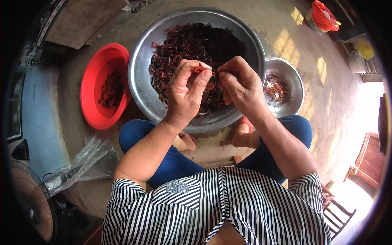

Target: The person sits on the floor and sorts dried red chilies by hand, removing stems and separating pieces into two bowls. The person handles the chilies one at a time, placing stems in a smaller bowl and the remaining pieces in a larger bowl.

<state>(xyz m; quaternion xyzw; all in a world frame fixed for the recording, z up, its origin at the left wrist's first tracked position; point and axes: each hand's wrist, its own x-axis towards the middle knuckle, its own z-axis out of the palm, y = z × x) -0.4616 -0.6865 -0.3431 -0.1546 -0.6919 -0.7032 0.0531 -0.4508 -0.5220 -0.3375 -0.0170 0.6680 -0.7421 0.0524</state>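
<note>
My left hand point(191, 82) pinches a small red crayfish point(200, 68) between thumb and forefinger, above a large metal basin point(139, 72). Close beside it, my right hand point(240, 82) has its thumb and forefinger drawn together. Their tips are near the crayfish's end, and whether they grip any of it is unclear. Dark red crayfish point(196, 39) lie heaped in the basin below both hands. To the left, a red plastic basin point(92, 92) contains a smaller pile of dark pieces point(111, 90). A smaller metal bowl point(297, 85) on the right holds reddish-brown scraps point(275, 88).
My bent knees point(295, 128) flank the big basin's near side. A clear plastic bag point(92, 162) and an electric fan point(32, 202) are at lower left. A bucket with a red bag point(324, 18) stands at far right. A wooden chair point(337, 214) is at lower right.
</note>
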